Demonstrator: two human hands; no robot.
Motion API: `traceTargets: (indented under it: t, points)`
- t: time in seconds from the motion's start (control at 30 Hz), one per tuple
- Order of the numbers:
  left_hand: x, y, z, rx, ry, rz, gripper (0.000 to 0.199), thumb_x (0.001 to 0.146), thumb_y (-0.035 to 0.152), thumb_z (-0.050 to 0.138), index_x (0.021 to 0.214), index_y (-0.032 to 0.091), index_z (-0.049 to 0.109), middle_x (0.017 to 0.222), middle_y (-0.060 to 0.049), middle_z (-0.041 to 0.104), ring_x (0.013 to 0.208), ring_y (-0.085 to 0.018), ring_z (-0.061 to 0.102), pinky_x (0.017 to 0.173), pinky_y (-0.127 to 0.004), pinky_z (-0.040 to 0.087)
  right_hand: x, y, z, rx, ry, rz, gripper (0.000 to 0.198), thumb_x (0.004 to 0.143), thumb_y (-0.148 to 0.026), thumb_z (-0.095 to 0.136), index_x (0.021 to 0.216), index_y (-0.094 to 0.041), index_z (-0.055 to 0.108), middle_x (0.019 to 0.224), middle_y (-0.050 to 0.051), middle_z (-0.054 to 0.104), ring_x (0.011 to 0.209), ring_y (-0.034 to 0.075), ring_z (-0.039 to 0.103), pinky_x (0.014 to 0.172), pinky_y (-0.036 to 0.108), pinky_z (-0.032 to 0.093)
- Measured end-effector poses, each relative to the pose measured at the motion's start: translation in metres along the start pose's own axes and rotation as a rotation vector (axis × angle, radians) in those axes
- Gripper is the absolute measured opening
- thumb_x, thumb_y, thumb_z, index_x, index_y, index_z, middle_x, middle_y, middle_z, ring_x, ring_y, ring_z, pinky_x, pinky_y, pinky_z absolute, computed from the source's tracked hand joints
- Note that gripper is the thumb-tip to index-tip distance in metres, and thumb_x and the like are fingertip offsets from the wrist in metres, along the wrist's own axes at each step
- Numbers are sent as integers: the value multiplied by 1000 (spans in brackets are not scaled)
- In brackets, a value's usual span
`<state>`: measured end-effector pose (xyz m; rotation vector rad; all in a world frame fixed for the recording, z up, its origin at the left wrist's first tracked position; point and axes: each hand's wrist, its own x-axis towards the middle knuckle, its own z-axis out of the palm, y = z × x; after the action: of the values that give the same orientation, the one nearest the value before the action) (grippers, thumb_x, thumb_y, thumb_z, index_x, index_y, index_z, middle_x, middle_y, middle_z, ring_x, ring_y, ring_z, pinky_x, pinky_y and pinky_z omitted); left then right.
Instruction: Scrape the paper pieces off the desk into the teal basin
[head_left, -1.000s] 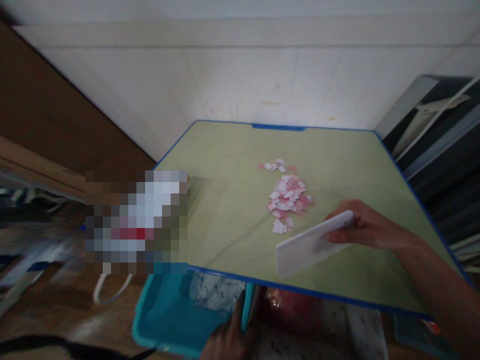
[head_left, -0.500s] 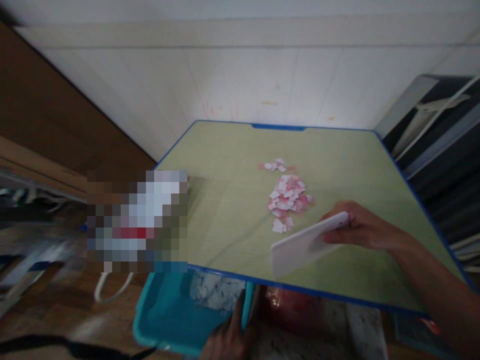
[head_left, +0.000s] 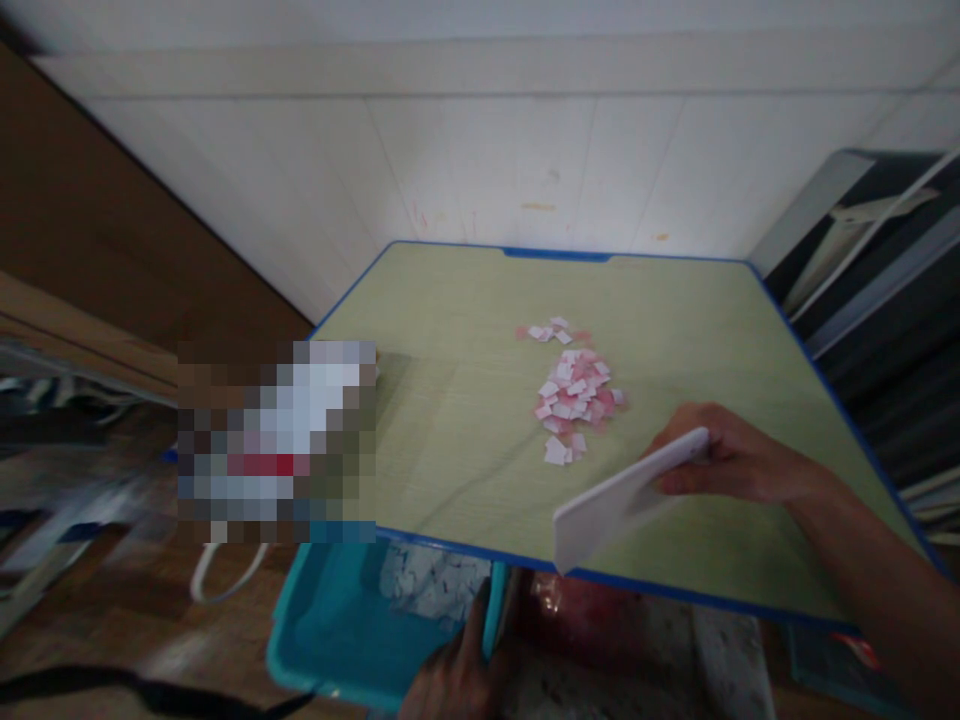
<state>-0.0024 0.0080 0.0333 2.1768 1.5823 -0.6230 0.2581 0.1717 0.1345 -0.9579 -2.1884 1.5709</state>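
At left, gripping with the left hand [head_left: 454,680] the right rim of the turquoise basin [head_left: 330,635] of white scraps [head_left: 427,580], same as before. In the middle, leaving the pink-and-white paper pieces [head_left: 576,390] unmoved on the table [head_left: 450,290]. At right, pinching the white panel [head_left: 611,508] in the right hand [head_left: 735,455], now tilting it more edge-on, not touching the pieces, so changing nothing there.

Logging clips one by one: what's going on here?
The person's right hand holds a flat white panel, tilted, at the near side of the green table. Their left hand grips a teal basin with whitish scraps inside. A pile of small pink and white pieces lies on the table.
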Motion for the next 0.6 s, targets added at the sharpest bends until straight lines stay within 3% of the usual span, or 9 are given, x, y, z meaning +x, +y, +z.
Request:
traceTargets:
  t: [0.17,0.37,0.5,0.6]
  points:
    - [-2,-2,-1,-9,-2,41,51,65,9,52,112,27,46,126,-22,34,74,-25,60,63,-35,50,1,-1,0,5,4,23,23,70,-29,54,64,-8,59,47,-5,36,42,4,28,36,16,20]
    - [1,-1,2,15,-38,32,53,65,7,50,112,29,44,127,-22,32,76,-23,60,63,-35,50,0,3,-1,-32,-6,-83,18,69,-25,56,60,-10,59,47,-5,39,42,4,32,37,15,22]
    - [1,-2,4,45,5,30,50,67,5,48,110,31,46,127,-18,36,74,-21,61,62,-34,51,4,1,2,-43,7,-105,19,71,-25,54,63,-10,59,47,-5,37,41,3,29,37,14,21]
    - [0,-3,5,38,24,38,51,65,11,54,111,30,45,126,-19,37,74,-22,61,63,-33,51,4,0,3,-49,-64,-88,22,71,-27,53,60,-9,58,46,-5,38,42,3,32,37,14,23]
